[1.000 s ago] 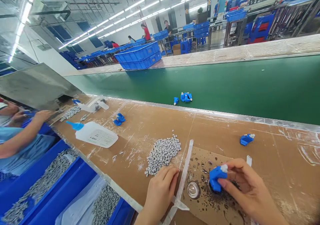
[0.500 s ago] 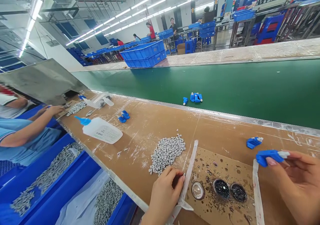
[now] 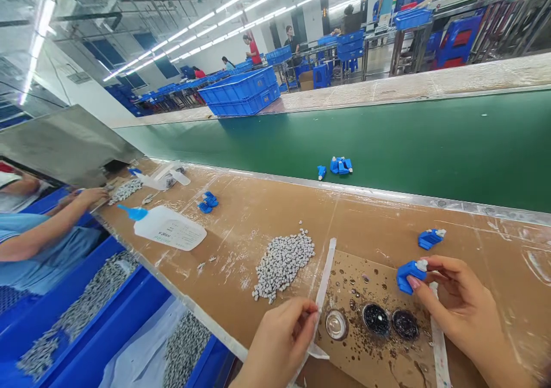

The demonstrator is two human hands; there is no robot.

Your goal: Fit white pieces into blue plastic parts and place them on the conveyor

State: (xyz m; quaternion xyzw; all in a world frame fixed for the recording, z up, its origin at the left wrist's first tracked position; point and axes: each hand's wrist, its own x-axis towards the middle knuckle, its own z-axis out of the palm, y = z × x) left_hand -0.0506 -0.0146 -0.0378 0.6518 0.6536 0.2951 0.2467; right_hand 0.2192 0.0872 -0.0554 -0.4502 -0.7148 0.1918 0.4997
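My right hand (image 3: 462, 307) pinches a blue plastic part (image 3: 408, 276) with a pale tip, above the right side of a stained cardboard sheet (image 3: 357, 356). My left hand (image 3: 286, 333) is closed, thumb against fingertips, by the white tape (image 3: 323, 282) on the sheet's left edge. Whatever sits between those fingertips is too small to make out. On the cardboard are a small clear round dish (image 3: 336, 324) and two dark, wet-looking round dishes (image 3: 376, 319). A pile of small grey pieces (image 3: 282, 264) lies just beyond my left hand. Another blue part (image 3: 430, 239) rests beyond my right hand.
A white bottle with a blue nozzle (image 3: 170, 227) lies on the table at left, near several blue parts (image 3: 208, 202). More blue parts (image 3: 341, 165) sit on the green belt (image 3: 408, 141). Blue bins (image 3: 142, 307) hold grey pieces below. A co-worker's arm (image 3: 47, 227) reaches in at left.
My right hand has moved left with the blue part, bringing it over the cardboard's edge. The left hand stays near the tape, its fingertips pressed together. The whole view has shifted slightly.
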